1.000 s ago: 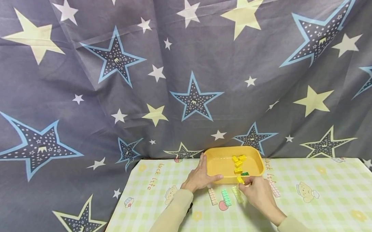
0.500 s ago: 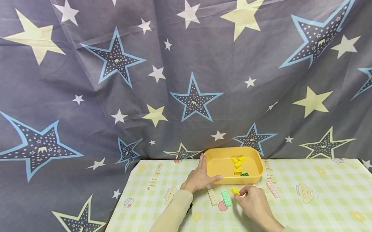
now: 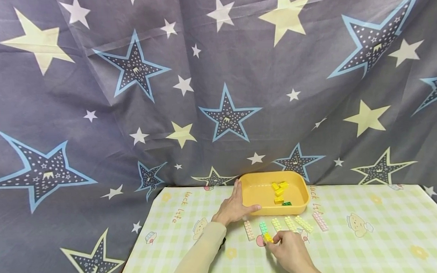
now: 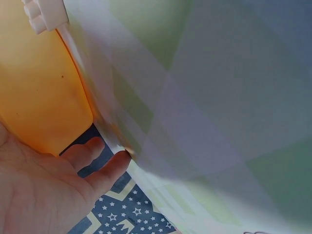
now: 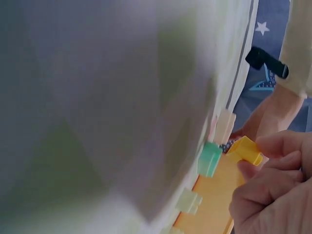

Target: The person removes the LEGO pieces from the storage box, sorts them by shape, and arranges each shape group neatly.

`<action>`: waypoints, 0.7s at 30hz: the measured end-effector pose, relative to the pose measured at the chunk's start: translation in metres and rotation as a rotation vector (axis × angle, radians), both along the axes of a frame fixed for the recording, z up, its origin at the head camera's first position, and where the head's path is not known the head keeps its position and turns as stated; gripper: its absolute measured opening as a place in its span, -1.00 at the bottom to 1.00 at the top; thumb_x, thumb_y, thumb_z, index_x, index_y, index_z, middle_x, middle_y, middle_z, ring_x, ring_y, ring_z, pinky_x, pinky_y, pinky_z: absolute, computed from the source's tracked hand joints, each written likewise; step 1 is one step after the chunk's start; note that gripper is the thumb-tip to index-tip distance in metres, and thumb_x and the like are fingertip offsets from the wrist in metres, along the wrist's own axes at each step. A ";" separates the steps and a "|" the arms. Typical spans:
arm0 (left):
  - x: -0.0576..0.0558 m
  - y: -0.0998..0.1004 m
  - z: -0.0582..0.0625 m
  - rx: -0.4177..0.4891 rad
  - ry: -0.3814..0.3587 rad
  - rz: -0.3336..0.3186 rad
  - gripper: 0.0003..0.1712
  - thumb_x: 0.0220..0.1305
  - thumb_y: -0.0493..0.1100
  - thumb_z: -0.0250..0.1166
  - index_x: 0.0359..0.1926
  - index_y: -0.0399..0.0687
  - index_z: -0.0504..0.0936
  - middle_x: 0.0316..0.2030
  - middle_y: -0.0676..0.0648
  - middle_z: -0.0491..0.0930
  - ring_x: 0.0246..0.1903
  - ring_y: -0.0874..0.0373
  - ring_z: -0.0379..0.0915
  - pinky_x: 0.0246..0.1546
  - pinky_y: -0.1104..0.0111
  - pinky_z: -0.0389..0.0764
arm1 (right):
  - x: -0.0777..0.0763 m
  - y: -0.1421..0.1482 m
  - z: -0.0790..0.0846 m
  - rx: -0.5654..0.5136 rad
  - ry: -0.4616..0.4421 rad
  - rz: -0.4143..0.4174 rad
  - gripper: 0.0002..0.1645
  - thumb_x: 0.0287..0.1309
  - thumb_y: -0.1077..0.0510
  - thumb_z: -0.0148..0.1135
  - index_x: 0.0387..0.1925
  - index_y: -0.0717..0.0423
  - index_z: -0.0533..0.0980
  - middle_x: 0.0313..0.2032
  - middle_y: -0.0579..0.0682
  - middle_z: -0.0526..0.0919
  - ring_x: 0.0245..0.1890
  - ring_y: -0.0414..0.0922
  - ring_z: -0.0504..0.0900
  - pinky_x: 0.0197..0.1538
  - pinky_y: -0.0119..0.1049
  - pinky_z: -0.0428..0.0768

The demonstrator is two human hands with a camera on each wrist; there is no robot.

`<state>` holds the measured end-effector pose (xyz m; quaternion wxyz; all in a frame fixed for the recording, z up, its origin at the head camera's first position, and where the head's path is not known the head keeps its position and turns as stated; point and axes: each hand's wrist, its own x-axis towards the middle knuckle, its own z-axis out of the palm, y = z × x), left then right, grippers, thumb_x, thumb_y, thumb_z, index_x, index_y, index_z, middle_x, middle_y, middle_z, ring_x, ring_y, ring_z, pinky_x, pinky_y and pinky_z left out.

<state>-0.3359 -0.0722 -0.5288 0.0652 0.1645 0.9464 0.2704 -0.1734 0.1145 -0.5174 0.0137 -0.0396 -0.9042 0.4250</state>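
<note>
My right hand (image 3: pixel 291 248) pinches a small yellow building brick (image 3: pixel 268 237) between thumb and index finger. That brick is over the near end of a long mint-green brick (image 3: pixel 263 226); in the right wrist view it looks tilted and apart from the mint-green brick. My left hand (image 3: pixel 232 208) rests against the left end of a yellow-orange plastic bin (image 3: pixel 253 212), its thumb along the front side. The left wrist view shows its fingers (image 4: pixel 109 173) extended beside the bin's wall. Inside the bin lie several yellow bricks (image 3: pixel 279 192) and a dark green brick (image 3: pixel 286 204).
Long bricks stand in a row before the bin: peach (image 3: pixel 249 230) at left, pale green (image 3: pixel 276 224) and pale yellow (image 3: pixel 304 224) to the right, pink (image 3: pixel 320 221) at the right end. A checked cloth (image 3: pixel 381 243) covers the table; a starry curtain (image 3: pixel 216 72) hangs behind.
My right hand has carried the yellow brick from the bin's front rim leftward and nearer, over the mint-green brick. The pale bricks it covered now show. My left hand stays at the bin.
</note>
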 end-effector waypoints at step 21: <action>0.001 -0.002 0.000 0.013 0.003 -0.010 0.49 0.29 0.59 0.35 0.80 -0.10 -0.25 0.82 -0.14 -0.32 0.58 -0.28 0.37 0.49 -0.17 0.51 | 0.014 -0.012 -0.009 0.079 -0.055 0.183 -0.79 0.16 0.20 0.61 -0.46 0.19 0.70 -0.48 -0.08 0.72 -0.49 -0.20 0.54 -0.37 -0.39 0.58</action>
